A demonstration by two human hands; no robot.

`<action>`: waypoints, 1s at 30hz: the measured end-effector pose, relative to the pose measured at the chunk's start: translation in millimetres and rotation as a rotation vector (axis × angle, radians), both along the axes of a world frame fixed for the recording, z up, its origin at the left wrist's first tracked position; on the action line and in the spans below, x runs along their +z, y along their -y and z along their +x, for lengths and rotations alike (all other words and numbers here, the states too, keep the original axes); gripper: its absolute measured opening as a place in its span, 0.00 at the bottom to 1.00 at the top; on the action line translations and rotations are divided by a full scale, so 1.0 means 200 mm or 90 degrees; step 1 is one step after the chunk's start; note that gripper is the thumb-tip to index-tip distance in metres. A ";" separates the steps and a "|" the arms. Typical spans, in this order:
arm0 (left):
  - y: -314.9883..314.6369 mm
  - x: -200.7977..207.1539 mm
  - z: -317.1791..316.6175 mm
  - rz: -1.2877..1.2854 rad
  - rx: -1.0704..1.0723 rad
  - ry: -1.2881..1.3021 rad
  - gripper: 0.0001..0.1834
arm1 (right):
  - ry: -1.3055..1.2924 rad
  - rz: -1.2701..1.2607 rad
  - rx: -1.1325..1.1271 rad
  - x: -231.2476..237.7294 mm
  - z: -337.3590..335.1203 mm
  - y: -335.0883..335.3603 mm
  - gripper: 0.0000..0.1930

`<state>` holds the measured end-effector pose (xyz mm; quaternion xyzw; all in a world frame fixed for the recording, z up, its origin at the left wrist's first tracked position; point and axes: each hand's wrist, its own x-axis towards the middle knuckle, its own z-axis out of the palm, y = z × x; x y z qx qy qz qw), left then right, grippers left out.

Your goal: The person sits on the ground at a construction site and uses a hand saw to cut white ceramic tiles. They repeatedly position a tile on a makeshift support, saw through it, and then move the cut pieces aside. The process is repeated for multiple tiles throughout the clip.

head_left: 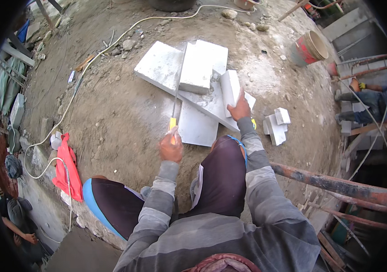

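My left hand (pixel 171 146) is closed round the yellow handle of a handsaw (pixel 178 86). Its long thin blade points away from me, along the left side of a white block piece (pixel 195 68) that lies on a larger white slab (pixel 159 61). Whether the teeth touch the block, I cannot tell. With its fingers wrapped over the near end, my right hand (pixel 241 108) grips a narrow white block (pixel 230 88), tilted at the right of the stack. Under the slab's near side lies another flat white block (pixel 198 124).
Small white offcuts (pixel 276 126) lie right of my knee. A red-stained bucket (pixel 309 49) stands far right. A pale hose (pixel 96 59) curves across the dirt at left, past a red cloth (pixel 68 167). Rusty pipes (pixel 338 183) cross at right; another person (pixel 374 104) works beyond them.
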<state>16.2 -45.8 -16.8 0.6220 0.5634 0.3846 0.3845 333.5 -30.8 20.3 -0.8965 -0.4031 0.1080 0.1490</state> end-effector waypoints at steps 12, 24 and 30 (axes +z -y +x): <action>-0.01 -0.01 0.01 -0.010 -0.001 0.016 0.13 | -1.521 0.484 -0.138 -0.16 0.22 0.09 0.36; -0.01 0.03 -0.02 -0.040 0.006 -0.014 0.13 | -0.988 0.393 -0.141 0.11 0.00 -0.12 0.27; 0.00 0.04 0.01 -0.029 0.004 0.000 0.13 | -0.273 0.279 0.037 0.28 -0.04 -0.58 0.37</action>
